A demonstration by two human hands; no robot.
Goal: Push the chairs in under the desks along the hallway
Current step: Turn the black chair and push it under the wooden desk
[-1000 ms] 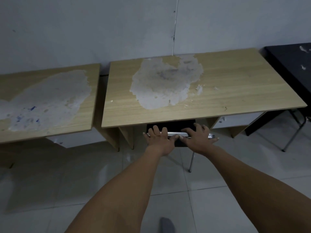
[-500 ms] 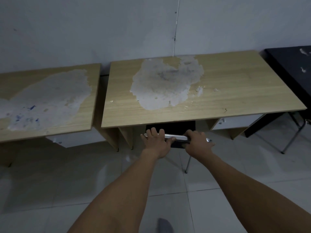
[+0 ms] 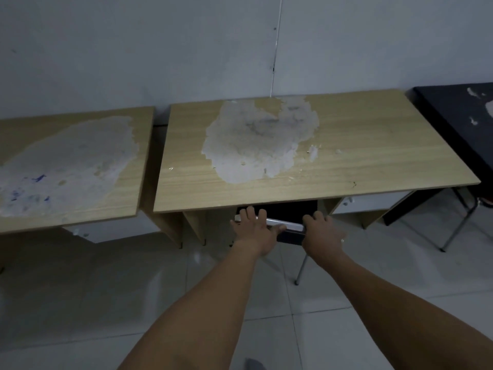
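Both arms out straight, reaching forward and down. Left hand [image 3: 257, 231] laid over the chrome top rail [image 3: 282, 224] of a chair's backrest [image 3: 289, 237], fingers [image 3: 250, 213] spread and draped across it, thumb hooked under on the near side; a loose hold, not a clenched one. Right hand [image 3: 321, 231] just beside, curled around the same rail, fingertips hidden behind it, so tightness of grip impossible to judge.

Chair almost wholly beyond the hands, tucked under the light wood worktop [image 3: 360, 156]: dark seat buried in shadow beneath the front edge, only backrest and rail standing proud. One chrome rear leg [image 3: 301, 268] visible below the right wrist, slanting down to the tiled floor [image 3: 106, 289], clear of the front edge.

Judgement: this chair nearly home, a last short shove probably left before the backrest meets the edge; contact not confirmable from here.

Left of the left hand, a second wood worktop [image 3: 32, 129] with worn, scraped surface; no chair visible at it, underside mostly out of view. Far right of the right hand, a black worktop [image 3: 448, 113] with metal legs [image 3: 458, 225] below, perhaps another chair's frame; too little showing to say. Remaining chairs along the hallway uncountable from this view.
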